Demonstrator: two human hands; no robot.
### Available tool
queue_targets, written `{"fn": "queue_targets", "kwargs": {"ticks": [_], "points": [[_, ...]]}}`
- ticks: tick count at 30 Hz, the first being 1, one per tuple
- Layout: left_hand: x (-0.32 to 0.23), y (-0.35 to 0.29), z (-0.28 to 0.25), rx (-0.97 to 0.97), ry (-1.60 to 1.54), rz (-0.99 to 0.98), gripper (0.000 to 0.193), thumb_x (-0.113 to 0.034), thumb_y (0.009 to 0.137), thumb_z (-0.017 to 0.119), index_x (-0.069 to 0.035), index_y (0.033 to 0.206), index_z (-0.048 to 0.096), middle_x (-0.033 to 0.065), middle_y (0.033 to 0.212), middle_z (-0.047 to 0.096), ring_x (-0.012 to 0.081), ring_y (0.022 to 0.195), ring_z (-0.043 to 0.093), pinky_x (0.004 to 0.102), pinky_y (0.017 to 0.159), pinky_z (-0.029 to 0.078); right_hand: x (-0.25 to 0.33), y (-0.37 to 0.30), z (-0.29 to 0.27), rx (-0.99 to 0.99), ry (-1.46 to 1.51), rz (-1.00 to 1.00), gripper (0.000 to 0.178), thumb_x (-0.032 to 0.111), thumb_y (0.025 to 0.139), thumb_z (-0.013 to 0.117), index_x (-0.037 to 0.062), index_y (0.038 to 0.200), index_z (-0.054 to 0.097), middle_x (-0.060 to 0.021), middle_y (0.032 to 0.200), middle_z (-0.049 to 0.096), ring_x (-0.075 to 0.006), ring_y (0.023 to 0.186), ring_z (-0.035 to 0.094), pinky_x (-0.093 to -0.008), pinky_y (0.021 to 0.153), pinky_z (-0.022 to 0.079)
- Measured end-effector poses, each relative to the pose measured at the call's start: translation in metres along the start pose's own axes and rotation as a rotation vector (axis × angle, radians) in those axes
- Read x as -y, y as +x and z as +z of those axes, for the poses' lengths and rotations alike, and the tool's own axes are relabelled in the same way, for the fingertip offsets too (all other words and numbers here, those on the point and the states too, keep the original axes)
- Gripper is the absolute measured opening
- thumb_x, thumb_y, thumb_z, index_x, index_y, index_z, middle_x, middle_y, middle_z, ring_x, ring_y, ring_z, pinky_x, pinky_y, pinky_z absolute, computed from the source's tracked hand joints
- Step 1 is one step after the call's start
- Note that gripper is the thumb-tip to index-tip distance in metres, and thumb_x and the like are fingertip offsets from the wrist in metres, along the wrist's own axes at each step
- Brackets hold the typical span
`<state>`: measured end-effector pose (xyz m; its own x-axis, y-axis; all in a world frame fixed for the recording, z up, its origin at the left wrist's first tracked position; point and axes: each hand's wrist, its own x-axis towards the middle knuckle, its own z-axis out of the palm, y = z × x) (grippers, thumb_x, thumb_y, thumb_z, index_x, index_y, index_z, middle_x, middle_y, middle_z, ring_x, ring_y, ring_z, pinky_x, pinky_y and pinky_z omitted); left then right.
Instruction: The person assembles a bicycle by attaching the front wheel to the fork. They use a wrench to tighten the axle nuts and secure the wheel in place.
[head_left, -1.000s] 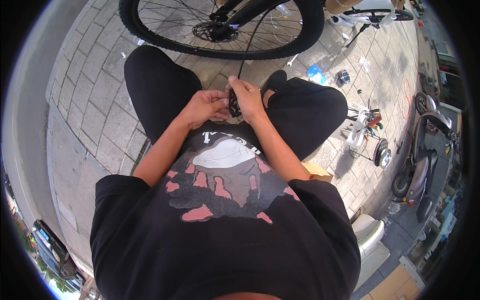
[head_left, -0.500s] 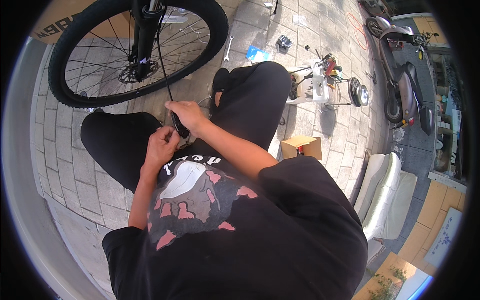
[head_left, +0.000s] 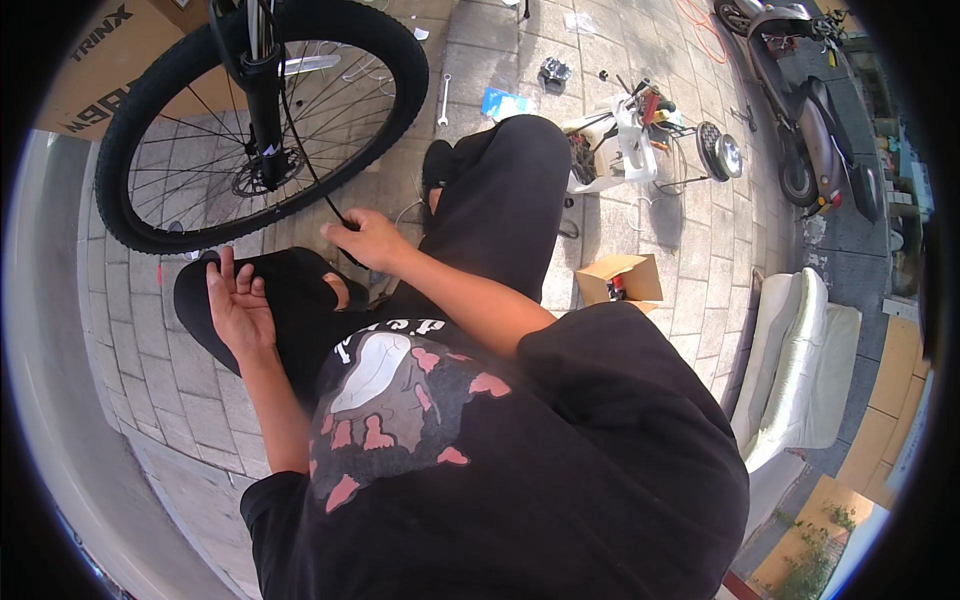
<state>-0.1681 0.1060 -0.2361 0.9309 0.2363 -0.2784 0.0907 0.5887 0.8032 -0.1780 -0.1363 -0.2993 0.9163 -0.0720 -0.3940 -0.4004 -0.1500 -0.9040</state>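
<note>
A bicycle front wheel (head_left: 408,100) with a black tyre stands ahead of me at the left, held in a black fork (head_left: 262,105). From the fork a black brake cable (head_left: 306,168) runs down to my right hand (head_left: 368,240). That hand is closed around the cable's lower end, between my knees; the dark part under the palm is mostly hidden. My left hand (head_left: 243,305) is raised over my left knee, palm up, fingers apart and partly curled. A small dark patch shows by its fingertips, too unclear to name.
A large cardboard box (head_left: 120,75) stands behind the wheel. On the paving lie a wrench (head_left: 444,100), a blue packet (head_left: 506,104) and a dark metal part (head_left: 554,73). To the right are a white tool container (head_left: 625,150), a small open carton (head_left: 622,280) and a parked scooter (head_left: 815,140).
My left hand has come away from the black part at the cable's end, moved left and turned palm up. The right hand keeps its grip. The view has shifted slightly.
</note>
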Motion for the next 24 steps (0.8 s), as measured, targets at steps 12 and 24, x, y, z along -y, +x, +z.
{"fn": "queue_targets", "kwargs": {"ticks": [12, 24], "points": [[0.028, 0.029, 0.054, 0.244, 0.484, 0.013, 0.035, -0.015, 0.107, 0.062, 0.003, 0.138, 0.061, 0.0090, 0.111, 0.073, 0.0140, 0.089, 0.070, 0.0268, 0.075, 0.057, 0.046, 0.035, -0.036, 0.101, -1.045, -0.032, 0.062, 0.051, 0.093, 0.071, 0.0037, 0.132, 0.064, -0.0229, 0.137, 0.058, -0.0418, 0.124, 0.063, -0.0501, 0.103, 0.052], [-0.144, 0.106, 0.129, -0.057, 1.045, 1.335, 0.030, -0.021, 0.099, 0.069, -0.006, 0.125, 0.069, 0.0135, 0.115, 0.074, 0.0298, 0.105, 0.070, 0.0398, 0.094, 0.053, -0.021, 0.174, -0.053, -0.002, -0.115, -0.224, 0.041, 0.032, 0.095, 0.077, 0.0005, 0.120, 0.072, -0.0104, 0.093, 0.076, -0.0175, 0.084, 0.069, -0.0328, 0.081, 0.053]]}}
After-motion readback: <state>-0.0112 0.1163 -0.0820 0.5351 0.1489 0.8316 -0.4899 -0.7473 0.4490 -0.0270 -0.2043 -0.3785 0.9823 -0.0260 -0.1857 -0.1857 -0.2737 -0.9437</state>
